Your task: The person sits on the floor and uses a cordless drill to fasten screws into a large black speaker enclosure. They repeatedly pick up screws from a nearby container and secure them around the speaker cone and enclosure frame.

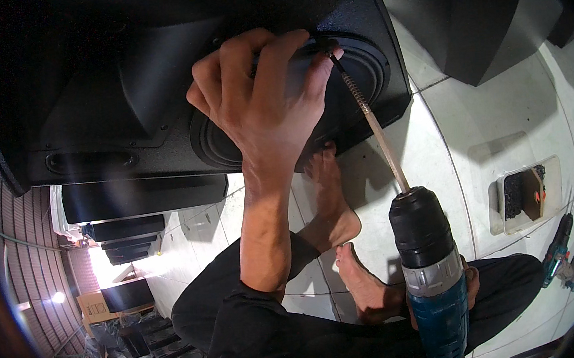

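A large black speaker cabinet (173,74) lies across the top of the view, with a round speaker driver (370,80) set in its face. Spread over that driver is my left hand (261,94), its fingers apart and bent against the driver. Its thumb touches the tip of a long driver bit (373,123) near the driver's rim. Any screw at the tip is too small and dark to make out. My right hand (471,289), mostly hidden, is wrapped round a blue and black cordless drill (434,288). The bit runs from its chuck up to the rim.
On the tiled floor to the right stands a clear plastic box (534,195) of dark screws. Beside it lies another cordless drill (564,256). A dark cabinet (469,20) stands at the upper right. More black cabinets (145,197) line the left. My bare feet (343,225) are below the speaker.
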